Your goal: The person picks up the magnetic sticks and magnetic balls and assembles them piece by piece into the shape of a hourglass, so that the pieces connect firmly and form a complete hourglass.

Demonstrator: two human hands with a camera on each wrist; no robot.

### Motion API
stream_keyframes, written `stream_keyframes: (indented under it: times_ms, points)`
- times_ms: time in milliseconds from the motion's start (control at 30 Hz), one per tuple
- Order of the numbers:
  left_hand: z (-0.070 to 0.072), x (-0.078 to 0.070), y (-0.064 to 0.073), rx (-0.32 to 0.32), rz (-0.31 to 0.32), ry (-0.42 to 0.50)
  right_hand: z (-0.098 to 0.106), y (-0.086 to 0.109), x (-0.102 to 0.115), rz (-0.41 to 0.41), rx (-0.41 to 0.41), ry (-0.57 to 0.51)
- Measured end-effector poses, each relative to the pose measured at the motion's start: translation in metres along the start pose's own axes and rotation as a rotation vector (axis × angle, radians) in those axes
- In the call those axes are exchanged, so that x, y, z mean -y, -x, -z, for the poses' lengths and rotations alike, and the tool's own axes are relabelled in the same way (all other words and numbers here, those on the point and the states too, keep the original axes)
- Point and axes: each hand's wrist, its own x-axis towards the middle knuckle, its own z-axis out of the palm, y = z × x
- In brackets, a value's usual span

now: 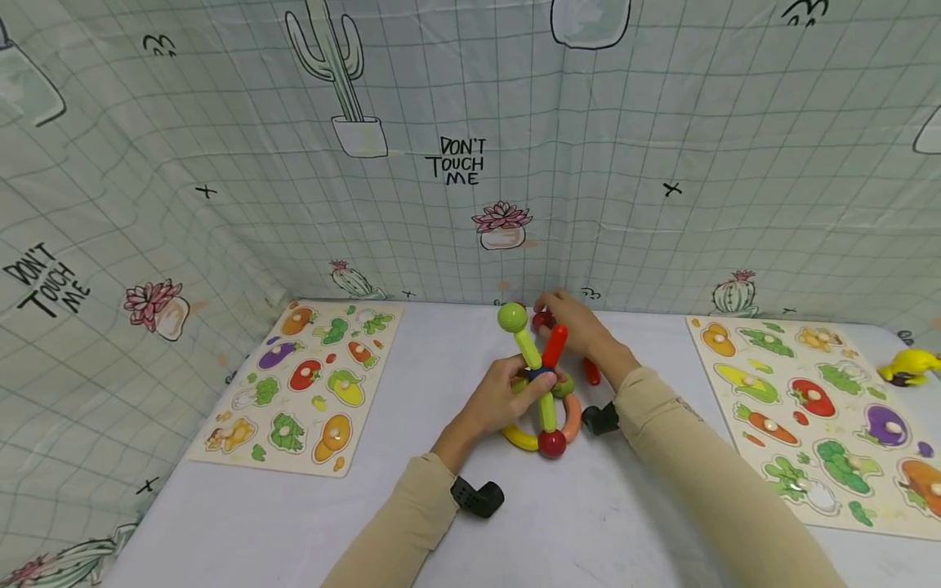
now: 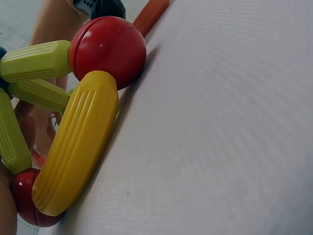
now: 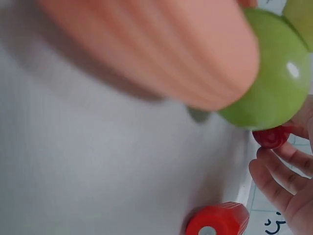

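My left hand (image 1: pixel 491 400) holds a structure of magnetic sticks and balls near its blue ball (image 1: pixel 541 374). A green stick topped by a green ball (image 1: pixel 512 317) and a red stick (image 1: pixel 555 346) point upward from it. Down at the base, a red ball (image 2: pixel 108 51) joins a curved yellow stick (image 2: pixel 78 147), and a curved orange stick (image 3: pixel 161 49) meets another green ball (image 3: pixel 269 73). Behind the structure, my right hand (image 1: pixel 581 327) pinches a loose red ball (image 3: pixel 272 137) in its fingers.
A loose red stick (image 1: pixel 591 371) lies on the white table beneath the right forearm. Vegetable puzzle boards lie on the left (image 1: pixel 309 392) and right (image 1: pixel 816 408). A yellow toy (image 1: pixel 910 366) sits at the far right. A patterned cloth (image 1: pixel 412 237) hangs behind the table.
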Motion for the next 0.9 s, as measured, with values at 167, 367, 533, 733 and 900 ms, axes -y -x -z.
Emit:
stream_keyframes:
  times_ms: [167, 367, 533, 733, 900]
  points:
    - [0.0, 0.001, 0.0, 0.003, -0.017, 0.0, 0.001, 0.003, 0.001, -0.011, -0.022, -0.081]
    - [0.0, 0.002, 0.0, 0.004, -0.021, 0.003, 0.002, 0.01, 0.001, -0.026, -0.072, -0.225]
    - [0.0, 0.002, -0.001, 0.003, -0.02, 0.009, 0.004, 0.018, 0.002, -0.041, -0.102, -0.312]
    - [-0.001, 0.001, -0.001, 0.005, -0.012, 0.007, 0.007, 0.028, 0.002, -0.086, -0.105, -0.38]
    - [-0.005, 0.025, -0.006, -0.011, -0.003, -0.004, 0.009, 0.035, 0.004, -0.116, -0.128, -0.444]
